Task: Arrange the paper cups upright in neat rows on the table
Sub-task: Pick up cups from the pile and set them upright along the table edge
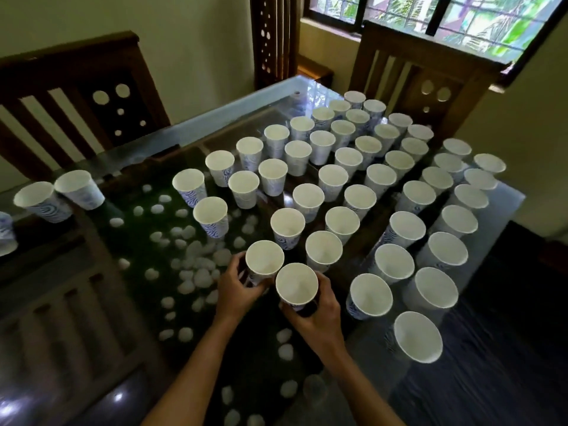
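In the lower middle of the frame each hand holds one paper cup. The left hand (238, 285) has its fingers curled around the side of the left cup (264, 258). The right hand (321, 313) grips the lower part of the right cup (296, 282) in the same way. Both cups are upright with the mouth up, and their rims almost touch each other. I cannot tell if their bases already stand on the glass table (310, 84).

The rows of cups (341, 221) fill the middle and the upper right of the frame, and they stand close together. The neighbour cup (323, 250) is just beside the right cup. I think the main danger is here: a knuckle or a rim can push this neighbour, and one falling cup can knock down others in its row. The cups look light and the glass looks smooth, so a quick release may let a cup slide or tip. A grip that is too strong may also bend the thin paper wall. Two cups (78, 187) stand far away at the left of the frame, outside the rows.
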Demonstrator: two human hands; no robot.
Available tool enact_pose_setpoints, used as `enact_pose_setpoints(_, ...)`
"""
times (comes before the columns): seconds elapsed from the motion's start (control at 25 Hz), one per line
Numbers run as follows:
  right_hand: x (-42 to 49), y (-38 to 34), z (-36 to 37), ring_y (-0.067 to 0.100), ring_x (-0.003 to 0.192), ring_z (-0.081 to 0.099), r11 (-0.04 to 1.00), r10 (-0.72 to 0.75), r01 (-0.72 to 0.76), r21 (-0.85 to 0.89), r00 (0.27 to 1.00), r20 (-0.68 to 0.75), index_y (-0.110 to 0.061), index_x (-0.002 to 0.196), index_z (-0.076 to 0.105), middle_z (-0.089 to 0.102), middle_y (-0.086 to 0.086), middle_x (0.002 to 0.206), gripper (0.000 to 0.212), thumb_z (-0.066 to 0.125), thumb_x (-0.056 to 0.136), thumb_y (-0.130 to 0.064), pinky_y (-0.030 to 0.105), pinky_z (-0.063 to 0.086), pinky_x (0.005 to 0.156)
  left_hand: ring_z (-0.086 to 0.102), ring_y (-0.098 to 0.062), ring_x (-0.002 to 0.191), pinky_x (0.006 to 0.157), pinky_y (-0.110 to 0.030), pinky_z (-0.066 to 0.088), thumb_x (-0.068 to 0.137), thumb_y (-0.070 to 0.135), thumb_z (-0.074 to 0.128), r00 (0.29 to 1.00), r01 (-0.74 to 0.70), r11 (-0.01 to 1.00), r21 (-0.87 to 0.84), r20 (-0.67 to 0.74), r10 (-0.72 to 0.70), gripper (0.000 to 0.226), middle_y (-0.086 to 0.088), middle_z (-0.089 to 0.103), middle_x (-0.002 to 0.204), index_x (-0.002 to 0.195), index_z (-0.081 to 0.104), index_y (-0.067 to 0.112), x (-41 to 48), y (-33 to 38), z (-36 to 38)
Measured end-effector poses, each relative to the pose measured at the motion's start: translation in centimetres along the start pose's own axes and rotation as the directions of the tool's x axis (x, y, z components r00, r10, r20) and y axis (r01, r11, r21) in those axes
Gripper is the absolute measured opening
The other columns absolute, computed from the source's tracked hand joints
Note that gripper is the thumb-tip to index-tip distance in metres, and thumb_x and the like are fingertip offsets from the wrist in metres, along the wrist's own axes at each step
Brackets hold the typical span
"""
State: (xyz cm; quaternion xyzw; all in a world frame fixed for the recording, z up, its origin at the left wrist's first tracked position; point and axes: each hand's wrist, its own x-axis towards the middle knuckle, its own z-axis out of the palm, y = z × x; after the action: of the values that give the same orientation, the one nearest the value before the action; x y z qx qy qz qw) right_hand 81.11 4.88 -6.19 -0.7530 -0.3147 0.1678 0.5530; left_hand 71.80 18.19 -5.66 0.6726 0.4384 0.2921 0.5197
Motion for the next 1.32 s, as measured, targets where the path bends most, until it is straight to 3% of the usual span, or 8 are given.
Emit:
enact_pose_setpoints(0.12, -1.0, 0.3, -0.4, 0.007, 0.109, 0.054, 1.0, 0.031, -0.031, -0.001, 0.999, -0.012, -0.022, 0.118, 0.049, 0.059, -0.006, 0.115, 0.069, 0.082, 0.058, -0.028, 0.021, 0.046, 0.093, 0.056, 0.018, 0.086, 0.075, 0.001, 0.04, 0.059, -0.005, 0.082, 1.0, -0.002, 1.0, 0.008, 0.002, 0.002, 0.062, -0.001, 0.057, 0.107, 0.109, 0.05, 0.012, -0.2, 0.1, 0.6)
enact_pose_setpoints(0.28, -1.9, 0.6, -0.6, 0.013, 0.11, 0.055, 0.996, 0.083, -0.083, -0.025, 0.996, 0.01, -0.028, 0.12, 0.044, 0.059, -0.003, 0.117, 0.071, 0.081, 0.059, -0.031, 0.029, 0.047, 0.093, 0.052, -0.01, 0.108, 0.086, -0.013, 0.043, 0.061, 0.0, 0.082, 0.999, 0.019, 1.0, -0.004, 0.031, -0.019, 0.074, 0.0, 0.055, 0.116, 0.126, 0.048, 0.008, -0.5, -0.1, 0.5)
enact_pose_setpoints(0.44, -2.8, 0.6, -1.4, 0.014, 0.125, 0.045, 0.994, 0.085, -0.084, -0.068, 0.996, 0.011, -0.021, 0.135, 0.037, 0.049, -0.001, 0.134, 0.091, 0.087, 0.059, -0.027, 0.034, 0.04, 0.105, 0.047, -0.012, 0.116, 0.086, -0.009, 0.04, 0.066, -0.001, 0.079, 0.999, -0.002, 1.0, 0.031, 0.041, 0.0, 0.079, 0.001, 0.05, 0.125, 0.134, 0.041, 0.005, -1.6, -0.2, -0.2)
enact_pose_setpoints(0.56, -3.8, -0.7, -2.3, 0.01, 0.13, 0.038, 0.992, -0.049, 0.043, -0.116, 0.998, -0.051, -0.019, 0.136, 0.035, 0.043, 0.002, 0.138, 0.09, 0.084, 0.062, -0.03, 0.019, 0.03, 0.108, 0.047, -0.016, 0.121, 0.099, -0.028, 0.041, 0.068, 0.009, 0.08, 1.0, -0.006, 0.993, 0.12, 0.023, 0.003, 0.079, -0.008, 0.05, 0.133, 0.136, 0.04, 0.008, -2.8, -0.5, -1.4)
enact_pose_setpoints(0.68, -4.3, -2.9, -2.5, 0.011, 0.131, 0.037, 0.967, -0.203, 0.19, -0.172, 0.977, -0.063, -0.019, 0.133, 0.036, 0.043, 0.005, 0.138, 0.08, 0.081, 0.067, -0.025, 0.015, 0.028, 0.108, 0.049, -0.015, 0.118, 0.099, -0.03, 0.041, 0.071, 0.013, 0.078, 0.998, -0.056, 0.974, 0.217, -0.012, 0.06, 0.072, -0.009, 0.053, 0.13, 0.134, 0.044, 0.009, -4.3, -0.1, -3.5)
enact_pose_setpoints(0.92, -2.9, -8.2, 2.7, 0.018, 0.131, 0.036, 0.917, -0.184, 0.279, -0.285, 0.93, 0.319, -0.013, 0.137, 0.038, 0.041, 0.007, 0.141, 0.059, 0.065, 0.086, -0.021, 0.026, 0.029, 0.11, 0.052, -0.023, 0.116, 0.098, -0.032, 0.041, 0.079, 0.016, 0.072, 0.975, -0.194, 0.855, 0.48, -0.005, 0.224, 0.047, -0.01, 0.056, 0.126, 0.123, 0.056, 0.013, -6.2, -0.2, -11.8)
enact_pose_setpoints(1.08, -2.4, -12.6, 9.7, 0.018, 0.131, 0.035, 0.854, -0.183, 0.421, -0.304, 0.791, 0.583, -0.015, 0.14, 0.035, 0.037, 0.004, 0.143, 0.057, 0.06, 0.089, -0.022, 0.018, 0.024, 0.102, 0.056, -0.028, 0.114, 0.097, -0.03, 0.037, 0.075, 0.011, 0.074, 0.962, -0.1, 0.838, 0.536, -0.162, 0.218, 0.048, -0.015, 0.06, 0.121, 0.121, 0.059, 0.007, -7.4, -1.8, -20.6)
enact_pose_setpoints(1.32, -3.7, -18.2, 22.0, 0.015, 0.125, 0.041, 0.753, -0.262, 0.623, -0.211, 0.578, 0.773, -0.02, 0.131, 0.043, 0.045, -0.003, 0.132, 0.046, 0.057, 0.089, -0.031, 0.025, 0.034, 0.099, 0.054, -0.03, 0.116, 0.099, -0.034, 0.04, 0.076, 0.016, 0.074, 0.905, 0.124, 0.833, 0.54, -0.405, 0.128, 0.052, -0.015, 0.058, 0.124, 0.124, 0.056, 0.007, -9.7, -5.4, -33.2)
